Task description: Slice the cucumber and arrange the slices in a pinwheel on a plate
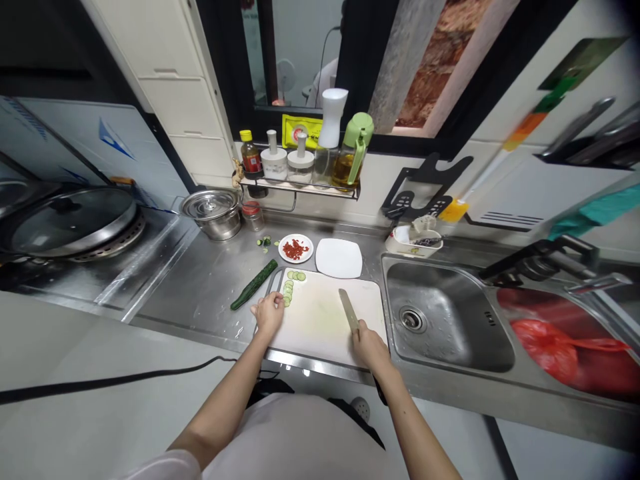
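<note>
My right hand (370, 344) grips a kitchen knife (349, 310), its blade pointing away from me over the white cutting board (320, 333). At the board's left edge is my left hand (269, 315), fingers bent together, the tips at the near end of a row of cucumber slices (288, 291). Whether a slice is between those fingers I cannot make out. More cucumber slices (297, 275) lie at the board's far left corner. A whole cucumber (254, 285) rests on the steel counter, left of the board.
Behind the board stand a plate of chopped red pieces (295, 249) and a white plate (339, 258). Cucumber scraps (265, 242) lie nearby. A sink (450, 313) is on the right. Leftward are a lidded steel pot (214, 213) and a covered wok (70, 220). A condiment shelf (305, 187) hangs behind.
</note>
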Motion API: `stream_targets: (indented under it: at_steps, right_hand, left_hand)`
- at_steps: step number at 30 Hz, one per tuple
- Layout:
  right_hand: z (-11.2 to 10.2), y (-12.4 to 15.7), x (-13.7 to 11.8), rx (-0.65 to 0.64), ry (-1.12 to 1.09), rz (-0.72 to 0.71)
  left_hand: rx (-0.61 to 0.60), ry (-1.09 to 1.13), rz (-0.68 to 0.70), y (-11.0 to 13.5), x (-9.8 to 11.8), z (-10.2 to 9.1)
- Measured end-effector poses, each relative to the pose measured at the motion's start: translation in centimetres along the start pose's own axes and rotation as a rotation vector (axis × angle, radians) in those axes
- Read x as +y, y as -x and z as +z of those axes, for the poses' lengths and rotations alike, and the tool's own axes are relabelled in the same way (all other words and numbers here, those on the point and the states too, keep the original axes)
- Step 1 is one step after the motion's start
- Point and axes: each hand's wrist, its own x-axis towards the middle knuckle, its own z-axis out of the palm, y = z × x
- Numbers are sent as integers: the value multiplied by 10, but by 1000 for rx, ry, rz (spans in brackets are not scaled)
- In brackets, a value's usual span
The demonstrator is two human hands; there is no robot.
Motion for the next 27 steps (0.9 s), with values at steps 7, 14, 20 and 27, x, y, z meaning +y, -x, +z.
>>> stream_targets:
  at_steps: [7,14,20,27]
  right_hand:
    - [1,1,1,1,-7,-2]
    - [2,0,1,-7,-12,16]
    - [1,2,0,-5,-24,15]
    - [0,3,-1,-17,-24,19]
  left_hand:
    - [-9,-48,6,0,4,-1]
    - [-13,-42,72,-8,34,8]
    - [-40,-126,144,-35,62,17]
    - [-111,-327,253,-64,69,23]
